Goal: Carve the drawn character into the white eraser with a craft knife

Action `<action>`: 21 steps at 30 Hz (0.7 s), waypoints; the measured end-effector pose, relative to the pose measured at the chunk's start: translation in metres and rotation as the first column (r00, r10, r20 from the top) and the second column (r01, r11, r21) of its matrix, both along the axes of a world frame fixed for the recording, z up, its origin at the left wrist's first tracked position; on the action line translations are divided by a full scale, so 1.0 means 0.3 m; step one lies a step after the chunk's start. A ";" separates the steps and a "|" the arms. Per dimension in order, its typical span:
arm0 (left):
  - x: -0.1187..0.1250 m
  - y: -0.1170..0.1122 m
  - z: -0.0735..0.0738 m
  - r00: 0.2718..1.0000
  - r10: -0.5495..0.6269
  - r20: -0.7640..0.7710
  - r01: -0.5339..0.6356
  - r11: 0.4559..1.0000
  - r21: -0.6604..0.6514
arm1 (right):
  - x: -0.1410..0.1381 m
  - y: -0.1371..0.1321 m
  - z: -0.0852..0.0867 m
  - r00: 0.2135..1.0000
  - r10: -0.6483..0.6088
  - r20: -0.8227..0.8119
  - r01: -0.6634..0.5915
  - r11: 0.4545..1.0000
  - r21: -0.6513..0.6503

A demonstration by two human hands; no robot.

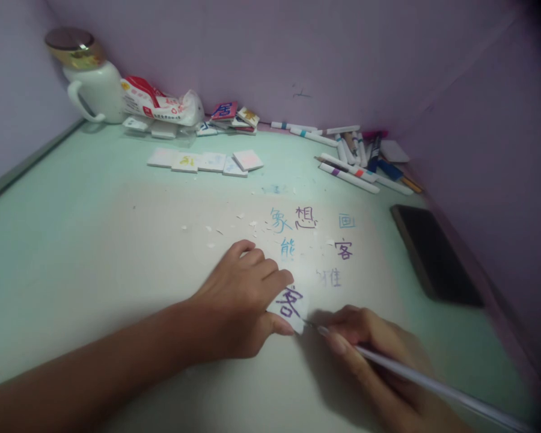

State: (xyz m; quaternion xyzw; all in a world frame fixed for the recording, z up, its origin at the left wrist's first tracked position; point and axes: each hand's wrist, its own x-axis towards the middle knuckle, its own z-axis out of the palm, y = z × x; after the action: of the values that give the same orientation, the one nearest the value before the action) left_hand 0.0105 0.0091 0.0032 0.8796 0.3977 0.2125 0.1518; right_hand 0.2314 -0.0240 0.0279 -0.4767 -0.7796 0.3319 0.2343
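Observation:
My left hand (243,300) pinches a small white square tile (291,305) between thumb and fingers and holds it flat on the pale green table (72,252). A purple character is written on the tile. My right hand (379,367) grips a thin white pen-like tool (433,388), and its tip touches the tile's lower right corner. Blue and purple characters (311,237) are written straight on the tabletop just beyond the tile. Small white chips (216,230) lie scattered to the left of the writing.
A row of white tiles (205,161) lies further back, with painted tiles (234,115) by the wall. Several markers (356,159) lie at the back right. A white jug (92,81) and a plastic bag (160,105) stand back left. A dark phone (435,252) lies at the right.

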 end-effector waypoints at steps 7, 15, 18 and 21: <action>0.000 0.004 0.004 1.000 -0.011 -0.005 0.011 1.000 -0.020 | 0.009 -0.001 0.000 1.000 0.010 -0.002 -0.010 1.000 -0.019; -0.001 0.002 0.001 1.000 -0.008 0.020 0.008 1.000 -0.006 | 0.010 0.004 0.001 1.000 -0.002 0.015 0.001 1.000 0.023; -0.004 0.003 -0.003 0.999 -0.018 0.032 0.019 1.000 -0.017 | 0.013 0.003 0.009 1.000 -0.009 0.002 0.009 0.998 0.069; -0.008 0.001 -0.004 0.999 -0.024 0.034 0.026 0.999 -0.032 | 0.016 0.001 0.007 0.993 -0.107 -0.053 0.114 0.979 0.171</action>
State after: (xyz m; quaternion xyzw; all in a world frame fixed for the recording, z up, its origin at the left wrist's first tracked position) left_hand 0.0081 0.0093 0.0020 0.8782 0.3875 0.2186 0.1755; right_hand 0.2361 -0.0238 0.0299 -0.4897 -0.7726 0.2593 0.3099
